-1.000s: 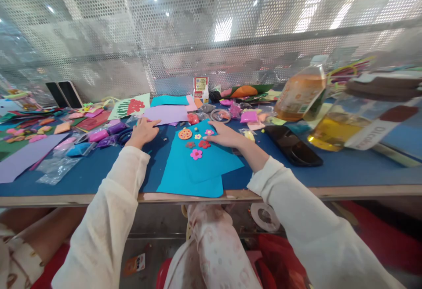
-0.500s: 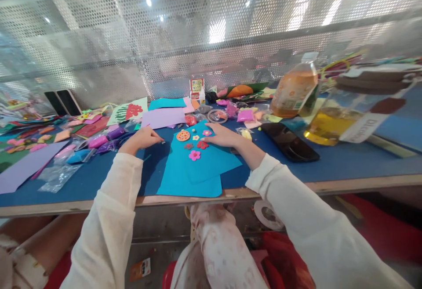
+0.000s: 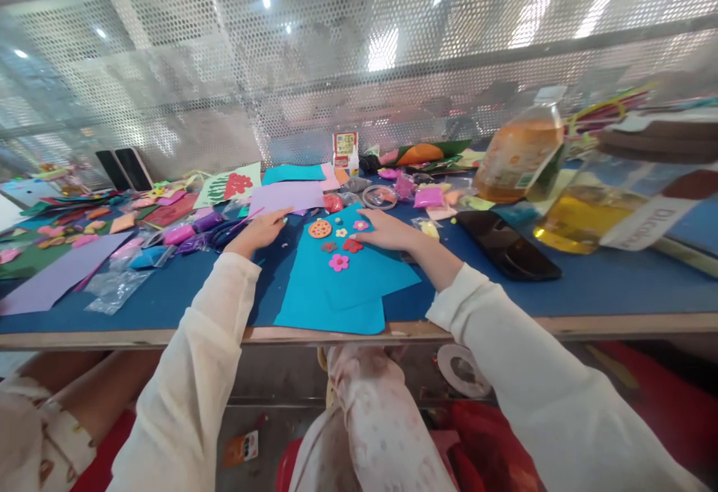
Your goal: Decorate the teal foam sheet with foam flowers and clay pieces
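Two turquoise felt sheets (image 3: 336,294) lie overlapped on the blue table (image 3: 588,283) in front of me. On them sit an orange round piece (image 3: 320,229), a pink flower (image 3: 339,262), a red flower (image 3: 352,245) and smaller cut-out flowers. My right hand (image 3: 387,230) lies flat on the upper sheet, fingers stretched towards the small flowers. My left hand (image 3: 261,230) rests left of the sheets. Its fingers are pressed together by the lilac sheet (image 3: 286,197), with a thin pink strip beside them. I cannot make out what it holds.
A black phone (image 3: 508,245) lies right of my right wrist. An orange bottle (image 3: 519,152) and a yellow bottle (image 3: 594,211) are at the right. A tape roll (image 3: 380,197), glue (image 3: 346,152), felt scraps and bags crowd the back and left. Another person's arm (image 3: 56,402) shows lower left.
My left hand has moved up and right, from the dark gap beside the turquoise sheets to the edge of the lilac sheet. My right hand stays flat on the turquoise sheet.
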`<state>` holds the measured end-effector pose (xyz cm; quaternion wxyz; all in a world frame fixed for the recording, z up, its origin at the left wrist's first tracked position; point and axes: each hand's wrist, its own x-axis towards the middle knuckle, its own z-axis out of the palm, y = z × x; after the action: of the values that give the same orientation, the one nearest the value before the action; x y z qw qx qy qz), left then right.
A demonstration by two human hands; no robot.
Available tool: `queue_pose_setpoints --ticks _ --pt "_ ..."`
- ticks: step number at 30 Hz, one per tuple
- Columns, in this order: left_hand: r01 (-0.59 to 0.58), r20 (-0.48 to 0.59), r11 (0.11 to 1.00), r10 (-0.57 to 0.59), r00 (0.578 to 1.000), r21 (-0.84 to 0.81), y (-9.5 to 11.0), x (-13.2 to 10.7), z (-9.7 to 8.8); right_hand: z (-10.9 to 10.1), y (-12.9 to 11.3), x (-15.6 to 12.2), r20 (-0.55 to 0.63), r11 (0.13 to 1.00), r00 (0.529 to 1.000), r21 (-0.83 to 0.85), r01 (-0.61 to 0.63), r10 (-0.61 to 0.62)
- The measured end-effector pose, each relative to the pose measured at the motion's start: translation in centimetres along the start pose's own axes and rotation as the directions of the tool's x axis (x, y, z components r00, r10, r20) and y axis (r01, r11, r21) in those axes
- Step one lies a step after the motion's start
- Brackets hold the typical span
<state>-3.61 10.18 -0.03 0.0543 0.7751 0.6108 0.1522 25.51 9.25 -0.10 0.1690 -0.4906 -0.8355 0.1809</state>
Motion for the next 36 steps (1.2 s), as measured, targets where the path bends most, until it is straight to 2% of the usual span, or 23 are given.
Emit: queue_pose_setpoints --ticks 2,4,6,8,10,13,19,27,32,36 --pt "0.078 -0.013 0.996 -0.079 0.997 -0.042 0.1 -0.2 -0.2 0.0 -0.1 0.0 -0.002 1.000 1.000 0.000 -0.008 0.008" --pt "0.107 -0.033 0.992 -0.110 0.993 -0.069 0.1 -0.3 -0.3 0.0 -0.1 0.0 -0.014 1.000 1.000 0.017 -0.007 0.007" --pt "0.066 -0.031 0.996 -0.068 0.997 -0.062 0.2 -0.3 -0.3 0.0 -0.1 -0.1 -0.032 0.998 0.999 0.054 0.027 -0.025" --pt "-0.029 -0.022 0.999 0.028 0.999 -0.024 0.1 -0.1 -0.2 0.0 -0.1 -0.1 -0.047 0.994 0.997 0.088 0.058 -0.054" --pt "-0.093 -0.056 0.995 0.095 0.994 0.028 0.0 0.1 -0.1 0.0 -0.1 -0.1 -0.055 0.994 0.998 0.100 0.037 -0.031" --pt "-0.095 -0.095 0.993 0.101 0.990 0.064 -0.2 0.2 0.0 0.0 -0.1 -0.1 -0.056 0.996 0.998 0.086 -0.016 0.021" --pt "-0.076 -0.088 0.995 0.071 0.994 -0.057 -0.2 -0.2 -0.5 0.2 0.3 0.2 -0.045 0.999 0.999 0.050 0.012 -0.010" --pt "-0.026 -0.003 0.999 0.026 1.000 0.019 0.9 -0.7 -1.6 0.1 0.2 0.1 -0.035 0.999 0.999 0.036 -0.005 0.006" --pt "-0.083 0.075 0.991 0.075 0.994 0.108 0.9 -1.0 -2.1 0.1 0.2 0.1 -0.026 1.000 1.000 0.018 0.007 -0.006" --pt "-0.162 0.172 0.983 0.145 0.974 0.089 0.4 -2.0 -2.7 0.1 0.1 0.2 -0.018 1.000 1.000 0.010 -0.005 0.006"
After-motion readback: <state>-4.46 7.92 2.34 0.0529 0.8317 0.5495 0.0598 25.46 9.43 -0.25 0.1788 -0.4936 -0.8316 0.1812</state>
